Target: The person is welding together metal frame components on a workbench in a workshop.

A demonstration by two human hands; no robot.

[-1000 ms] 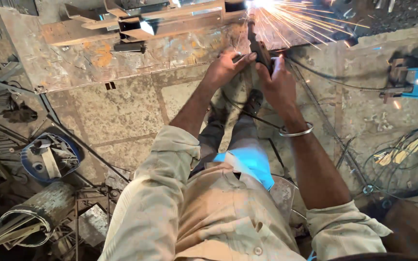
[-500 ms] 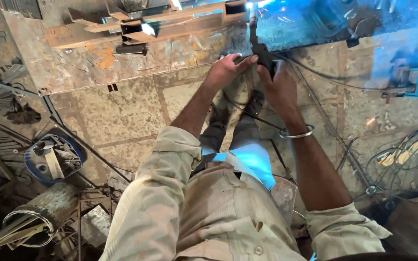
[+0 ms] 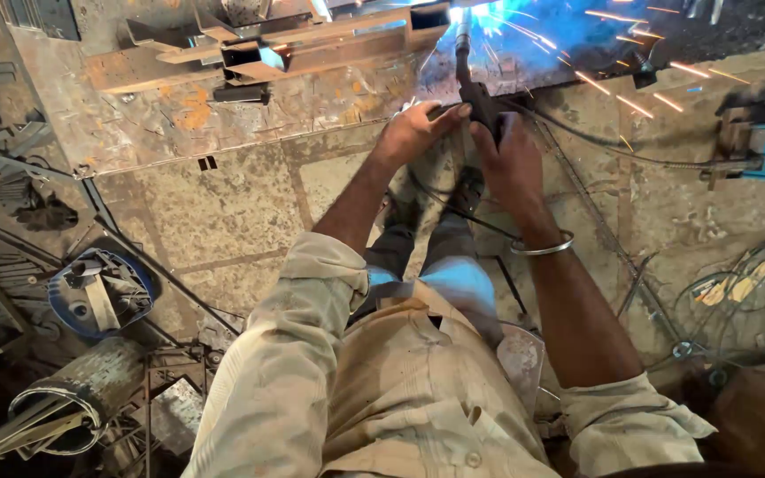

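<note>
Gripping welding torch (image 3: pixel 475 93) | both hands: left hand (image 3: pixel 413 133), right hand (image 3: pixel 511 159) (tip seemingly sparking)

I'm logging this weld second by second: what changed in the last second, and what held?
The arc glare went from orange-white sparks to bright blue, with fewer sparks flying. Both hands stayed put: the right hand still grips the electrode holder, the left hand still steadies it. The steel sections on the rusty plate did not move.
</note>
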